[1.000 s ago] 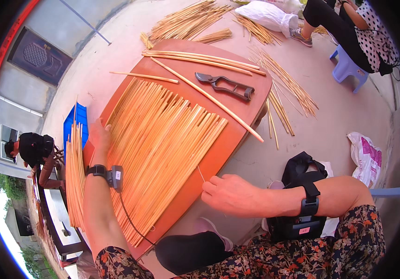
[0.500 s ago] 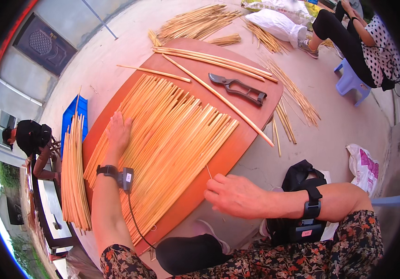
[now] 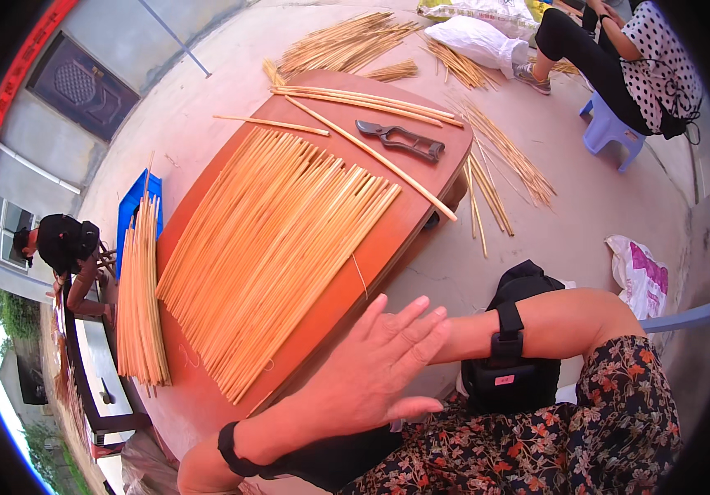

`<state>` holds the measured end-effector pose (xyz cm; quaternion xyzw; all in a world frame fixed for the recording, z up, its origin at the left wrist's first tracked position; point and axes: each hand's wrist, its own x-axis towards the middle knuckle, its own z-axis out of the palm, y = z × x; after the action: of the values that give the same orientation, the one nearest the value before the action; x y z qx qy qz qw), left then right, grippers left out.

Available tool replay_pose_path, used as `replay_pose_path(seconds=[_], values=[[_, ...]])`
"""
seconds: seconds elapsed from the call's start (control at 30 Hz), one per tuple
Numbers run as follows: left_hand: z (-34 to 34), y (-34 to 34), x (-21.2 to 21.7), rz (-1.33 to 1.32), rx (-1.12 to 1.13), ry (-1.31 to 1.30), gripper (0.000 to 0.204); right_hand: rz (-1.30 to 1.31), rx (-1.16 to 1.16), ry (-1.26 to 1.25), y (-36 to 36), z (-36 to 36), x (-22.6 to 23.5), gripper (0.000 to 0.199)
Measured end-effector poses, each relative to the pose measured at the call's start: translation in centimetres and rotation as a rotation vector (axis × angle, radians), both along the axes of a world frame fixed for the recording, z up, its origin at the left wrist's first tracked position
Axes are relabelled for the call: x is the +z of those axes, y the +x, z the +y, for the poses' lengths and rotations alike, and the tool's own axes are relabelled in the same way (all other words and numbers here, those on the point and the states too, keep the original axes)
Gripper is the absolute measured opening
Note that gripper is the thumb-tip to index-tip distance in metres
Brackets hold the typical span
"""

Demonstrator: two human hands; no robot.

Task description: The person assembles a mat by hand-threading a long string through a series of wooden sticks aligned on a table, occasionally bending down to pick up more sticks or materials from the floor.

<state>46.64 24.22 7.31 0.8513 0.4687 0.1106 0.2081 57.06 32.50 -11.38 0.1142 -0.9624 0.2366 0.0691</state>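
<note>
My left hand [image 3: 359, 375] is held over the near edge of the table, its fingers stretched out and spread, with nothing in it. It covers most of my right hand [image 3: 458, 337], whose fingers are hidden behind it. Ahead of both lies a row of peeled wooden sticks [image 3: 268, 256], side by side like a mat, on the reddish-brown table [image 3: 194, 210]. From the row's right edge a thin thread [image 3: 361, 276] trails onto the tabletop. Dark pruning shears [image 3: 402, 142] lie beyond the row, beside a long single stick [image 3: 371, 158].
More loose sticks [image 3: 363, 97] rest at the table's far end. A stick bundle [image 3: 139, 305] stands left, by a blue crate [image 3: 136, 206]. Stick piles [image 3: 343, 45] cover the floor beyond. One person [image 3: 652, 74] sits far right near a blue stool [image 3: 611, 132]; another [image 3: 62, 247] bends at left.
My left hand has lifted off the stick row and swung right, in front of my right hand. The thread, earlier at my right fingers, now lies on the table.
</note>
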Motion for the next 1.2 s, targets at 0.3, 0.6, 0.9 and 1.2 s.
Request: replay_pose_path(seconds=[0.3,0.6,0.9,1.2], values=[[-8.1,5.2,-6.9,-0.161,0.124,0.175,0.072,-0.013,0.129,0.005,3.3,-5.6,-0.9,0.013],[-9.1,1.8,-8.4,-0.284,0.185,0.029,0.084,-0.065,0.192,0.031,2.8,-8.0,-0.4,0.014],[-8.8,0.7,-9.2,-0.423,0.193,-0.087,0.075,-0.099,0.224,0.026,2.3,-8.2,0.0,0.015],[-8.9,-0.2,-9.2,-0.469,0.084,-0.173,0.069,-0.111,0.244,0.047,2.4,-8.9,0.2,0.017]])
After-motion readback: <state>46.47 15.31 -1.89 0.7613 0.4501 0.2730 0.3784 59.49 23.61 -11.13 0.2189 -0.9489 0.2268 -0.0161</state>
